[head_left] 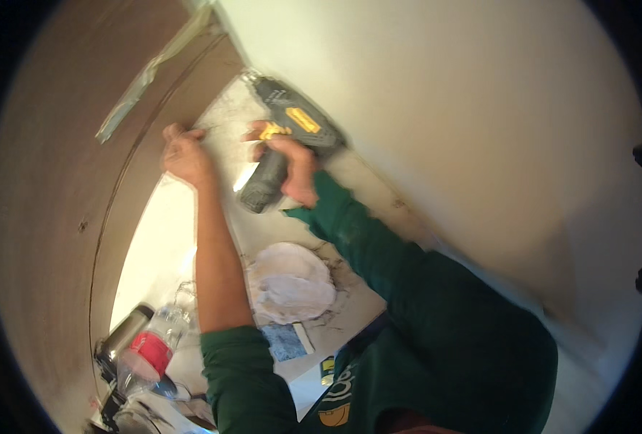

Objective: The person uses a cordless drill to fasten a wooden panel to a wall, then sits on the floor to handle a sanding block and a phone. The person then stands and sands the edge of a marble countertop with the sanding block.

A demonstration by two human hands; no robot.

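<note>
My right hand (299, 170) grips a black and yellow power drill (295, 116) by its handle, fingers around the yellow trigger area. The drill's nose points up and left, close to where the brown wooden panel meets the white wall. Left of the drill, my left hand (187, 158) is raised against the edge of the brown panel (136, 94), its fingers pinched together. Whatever lies between those fingers is too small and blurred to make out. Both my forearms reach up from below in green sleeves, the left one pushed back to the elbow.
Below the hands, a round white mass (290, 282) lies on a pale marbled surface, beside a blue sheet (286, 342). At lower left are a clear plastic bottle with a red label (149, 354) and a metal flask (125, 333). A pale strip (143, 79) hangs on the panel. A white wall (465, 108) fills the right.
</note>
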